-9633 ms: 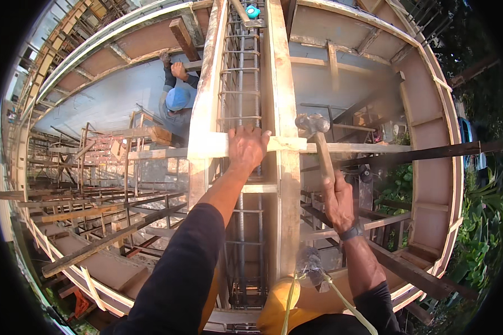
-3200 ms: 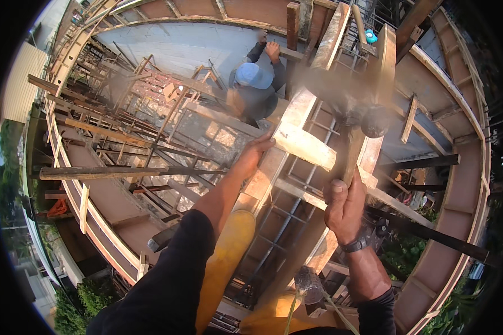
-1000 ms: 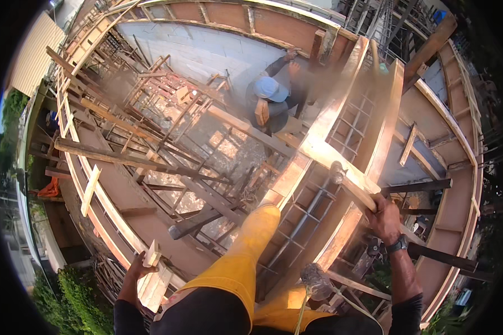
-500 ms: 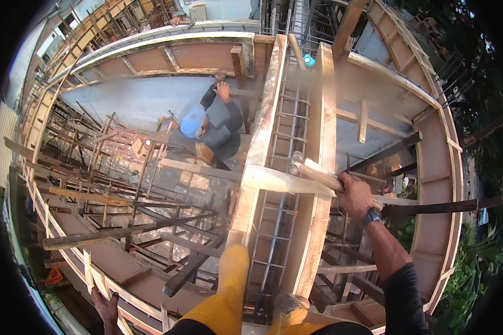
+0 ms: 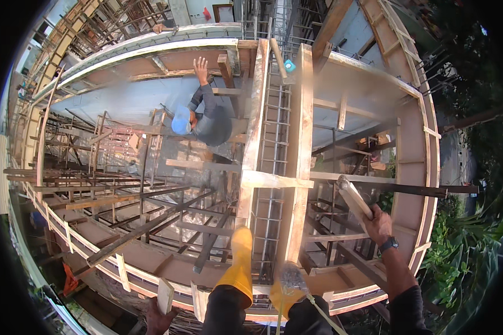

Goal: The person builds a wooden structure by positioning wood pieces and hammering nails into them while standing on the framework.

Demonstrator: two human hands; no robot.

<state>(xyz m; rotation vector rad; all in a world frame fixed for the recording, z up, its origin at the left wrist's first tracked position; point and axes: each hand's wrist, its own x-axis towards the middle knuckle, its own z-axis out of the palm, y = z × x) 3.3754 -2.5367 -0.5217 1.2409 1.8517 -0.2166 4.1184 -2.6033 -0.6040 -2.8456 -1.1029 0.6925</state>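
Head view: right hand (image 5: 379, 224) fingers are gripping the pale wooden-handled hammer (image 5: 353, 196), wanting a firm hold; left hand (image 5: 157, 317), at seven o'clock, is clutching a pale timber piece (image 5: 165, 295).

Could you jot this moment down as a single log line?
right hand: grips wooden-handled hammer raised beside beam formwork | left hand: low, holding small wood piece | yellow boot on formwork | co-worker below

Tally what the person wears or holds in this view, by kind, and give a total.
Yellow rubber boots: 2
Wooden-handled hammer, in the right hand: 1
Dark wristwatch: 1
Pale wooden board piece, in the left hand: 1
Total: 5
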